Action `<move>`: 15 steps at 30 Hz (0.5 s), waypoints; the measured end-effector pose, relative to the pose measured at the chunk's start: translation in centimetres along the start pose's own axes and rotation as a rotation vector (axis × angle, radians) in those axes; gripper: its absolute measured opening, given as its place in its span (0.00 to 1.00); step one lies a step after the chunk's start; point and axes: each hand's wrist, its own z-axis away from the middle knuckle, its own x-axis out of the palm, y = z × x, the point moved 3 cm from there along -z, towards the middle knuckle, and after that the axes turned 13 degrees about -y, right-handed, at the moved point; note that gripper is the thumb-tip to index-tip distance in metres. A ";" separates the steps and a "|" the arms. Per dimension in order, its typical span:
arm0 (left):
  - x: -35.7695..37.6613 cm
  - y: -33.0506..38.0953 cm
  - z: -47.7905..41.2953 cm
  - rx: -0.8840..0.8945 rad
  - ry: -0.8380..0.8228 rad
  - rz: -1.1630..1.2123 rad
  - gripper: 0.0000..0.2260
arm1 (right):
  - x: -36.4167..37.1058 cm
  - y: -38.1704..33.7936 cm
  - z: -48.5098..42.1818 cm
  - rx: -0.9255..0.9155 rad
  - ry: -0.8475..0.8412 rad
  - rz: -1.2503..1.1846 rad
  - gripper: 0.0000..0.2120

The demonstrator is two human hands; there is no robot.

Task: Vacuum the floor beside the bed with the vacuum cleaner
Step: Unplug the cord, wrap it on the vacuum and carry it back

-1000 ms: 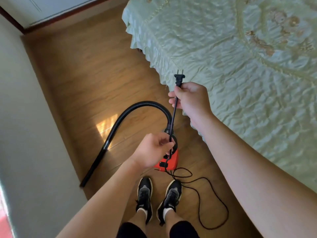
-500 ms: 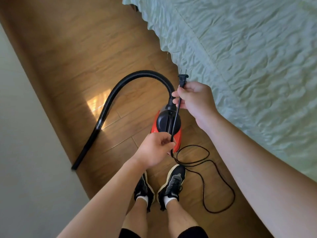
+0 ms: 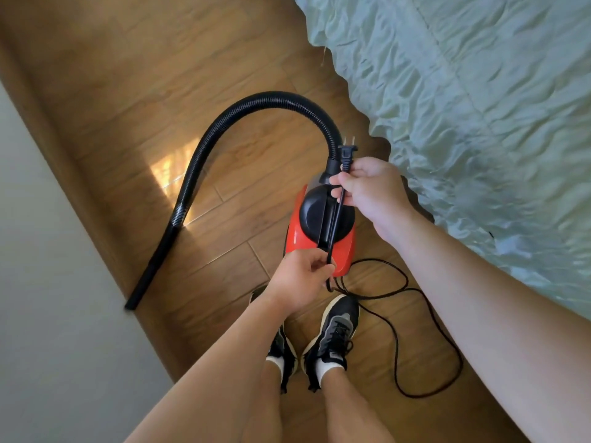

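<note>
A small red and black vacuum cleaner (image 3: 299, 239) stands on the wooden floor (image 3: 179, 68) just ahead of my feet. Its black ribbed hose (image 3: 230, 118) arches up from the body and runs down left to the wall. My right hand (image 3: 371, 190) pinches the black power cord just below its two-pin plug (image 3: 347, 155), held above the cleaner. My left hand (image 3: 299, 278) grips the same cord (image 3: 335, 219) lower down, so it runs taut between both hands. The slack cord (image 3: 431, 318) loops on the floor to my right.
The bed with its pale green quilted cover (image 3: 479, 107) fills the right side, its frilled edge hanging close to the cleaner. A light wall (image 3: 48, 298) with a wooden skirting board bounds the left. My two black trainers (image 3: 332, 337) stand behind the cleaner. A sunlit patch lies on the floor.
The view has tilted down and nearer, so the cleaner's body shows in full. My hands keep the cord stretched between them; the right hand with the plug has lowered slightly towards the cleaner.
</note>
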 end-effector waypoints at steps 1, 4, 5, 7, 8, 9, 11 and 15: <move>0.1 -0.6 -0.8 -0.014 -0.007 0.011 0.06 | 0.0 0.7 -0.8 0.013 -0.004 0.008 0.06; 0.5 -2.4 -3.0 -0.033 -0.026 0.024 0.06 | 0.2 2.6 -3.0 0.043 -0.005 0.009 0.08; 0.6 -2.9 -3.7 -0.039 -0.031 0.031 0.06 | 0.3 3.2 -3.7 0.053 -0.002 0.002 0.08; 0.8 -4.0 -5.0 -0.054 -0.041 0.039 0.06 | 0.3 4.4 -4.9 0.073 0.004 -0.002 0.07; 0.8 -4.5 -5.6 -0.061 -0.043 0.035 0.06 | 0.4 4.9 -5.5 0.080 0.006 0.000 0.07; 0.9 -5.0 -6.2 -0.068 -0.044 0.028 0.07 | 0.4 5.4 -6.0 0.087 0.006 0.005 0.08; 0.8 -6.1 -7.1 -0.081 -0.043 0.022 0.07 | 0.4 6.3 -6.8 0.100 0.007 0.016 0.09; 0.6 -7.4 -8.3 -0.107 -0.042 0.030 0.08 | 0.4 7.8 -8.5 0.103 0.019 0.052 0.06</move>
